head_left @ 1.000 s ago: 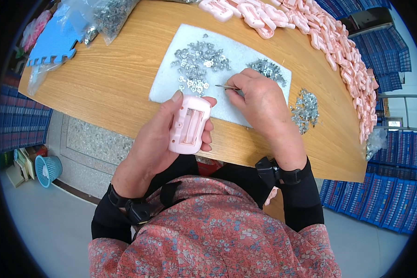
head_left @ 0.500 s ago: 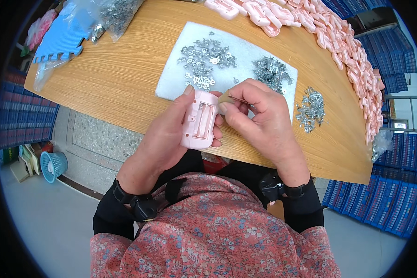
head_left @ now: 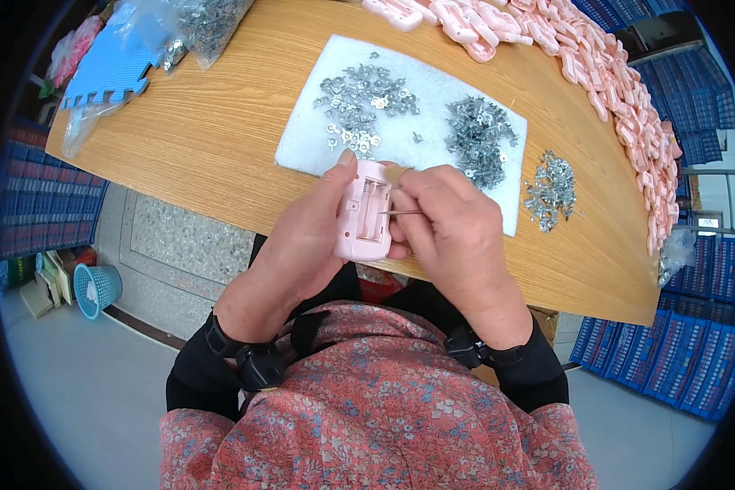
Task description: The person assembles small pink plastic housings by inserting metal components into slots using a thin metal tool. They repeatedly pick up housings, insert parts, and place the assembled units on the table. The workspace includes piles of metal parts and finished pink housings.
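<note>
My left hand (head_left: 302,224) is closed round a pink plastic housing (head_left: 353,233), its thumb along the left edge. The housing's open battery compartment faces up, and a coiled spring shows near its upper end. From the right, my right hand (head_left: 457,224) pinches a thin metal pointed tool (head_left: 406,212). The tool's tip is at the compartment's right side; whether it touches the wall I cannot tell. A tan finger cover (head_left: 394,173) sits at my right fingertips, by the housing's upper right corner. Beyond my hands, a white foam sheet (head_left: 306,155) bears small metal contact pieces (head_left: 367,94).
A darker heap of metal parts (head_left: 478,139) lies on the foam's right, another small pile (head_left: 551,192) on the wooden table (head_left: 196,122). Many pink housings (head_left: 604,82) line the far right edge. Bagged metal parts (head_left: 208,28) and a blue foam mat (head_left: 110,61) lie far left.
My right hand has turned and moved in toward the housing, bringing the metal tool's tip to the battery compartment. The housing has shifted slightly right in my left hand.
</note>
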{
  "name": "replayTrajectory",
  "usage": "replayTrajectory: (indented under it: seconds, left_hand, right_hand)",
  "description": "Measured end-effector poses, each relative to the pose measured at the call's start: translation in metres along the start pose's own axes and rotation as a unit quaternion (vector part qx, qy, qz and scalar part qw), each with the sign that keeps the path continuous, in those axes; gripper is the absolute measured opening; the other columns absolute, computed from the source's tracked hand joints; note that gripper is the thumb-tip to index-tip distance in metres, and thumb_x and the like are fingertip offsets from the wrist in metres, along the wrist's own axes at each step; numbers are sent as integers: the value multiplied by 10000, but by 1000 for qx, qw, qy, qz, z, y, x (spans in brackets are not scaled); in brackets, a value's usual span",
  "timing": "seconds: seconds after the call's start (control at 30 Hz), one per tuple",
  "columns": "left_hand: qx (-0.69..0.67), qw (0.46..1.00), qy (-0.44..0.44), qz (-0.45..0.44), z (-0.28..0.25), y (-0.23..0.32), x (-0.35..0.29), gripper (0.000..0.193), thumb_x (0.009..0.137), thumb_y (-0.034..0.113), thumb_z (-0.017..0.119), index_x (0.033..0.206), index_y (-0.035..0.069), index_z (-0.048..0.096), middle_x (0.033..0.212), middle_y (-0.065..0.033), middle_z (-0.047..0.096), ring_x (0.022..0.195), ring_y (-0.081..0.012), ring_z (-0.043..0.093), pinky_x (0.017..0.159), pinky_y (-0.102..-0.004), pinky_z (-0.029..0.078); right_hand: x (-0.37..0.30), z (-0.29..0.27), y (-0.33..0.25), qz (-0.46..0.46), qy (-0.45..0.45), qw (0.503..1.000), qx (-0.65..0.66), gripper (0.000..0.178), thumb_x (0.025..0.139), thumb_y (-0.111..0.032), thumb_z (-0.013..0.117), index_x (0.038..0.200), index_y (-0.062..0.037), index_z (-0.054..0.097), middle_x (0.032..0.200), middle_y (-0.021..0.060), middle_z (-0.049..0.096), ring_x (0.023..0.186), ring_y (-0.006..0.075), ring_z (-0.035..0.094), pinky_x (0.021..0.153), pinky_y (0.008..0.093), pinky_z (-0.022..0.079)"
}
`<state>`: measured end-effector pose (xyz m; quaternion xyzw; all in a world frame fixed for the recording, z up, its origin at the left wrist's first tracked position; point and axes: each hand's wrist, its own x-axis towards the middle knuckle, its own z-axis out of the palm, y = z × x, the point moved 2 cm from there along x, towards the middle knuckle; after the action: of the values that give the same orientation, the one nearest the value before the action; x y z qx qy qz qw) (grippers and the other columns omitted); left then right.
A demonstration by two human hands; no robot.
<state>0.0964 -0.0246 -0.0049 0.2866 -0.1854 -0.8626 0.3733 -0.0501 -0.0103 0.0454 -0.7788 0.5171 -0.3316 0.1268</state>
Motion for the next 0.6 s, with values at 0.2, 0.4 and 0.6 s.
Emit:
replayTrajectory:
  seconds: [0.2,0.4,0.6]
  left_hand:
    - [10,999,-48,17,-1,-1,-3,556,1069,439,265,1403,15,396,1037,-141,667,812,-227,696,725,-383,600]
    - [205,978,7,50,-4,-4,-3,485,1065,374,354,1385,15,417,1096,-114,637,872,-189,679,778,-326,571]
    - [365,926,-22,90,11,9,-12,331,998,88,462,1320,23,507,1092,-57,627,885,-126,641,801,-266,529]
  right_hand:
    - [1,-5,13,228,-50,929,288,222,931,-111,656,1088,41,618,814,38,638,727,67,592,631,239,488]
    - [-4,-5,29,296,-112,858,404,191,938,-129,651,1050,24,631,857,0,636,736,42,558,683,211,469]
    - [-7,-13,34,320,-142,853,387,188,930,-131,658,1047,11,620,846,-10,623,751,34,547,671,208,464]
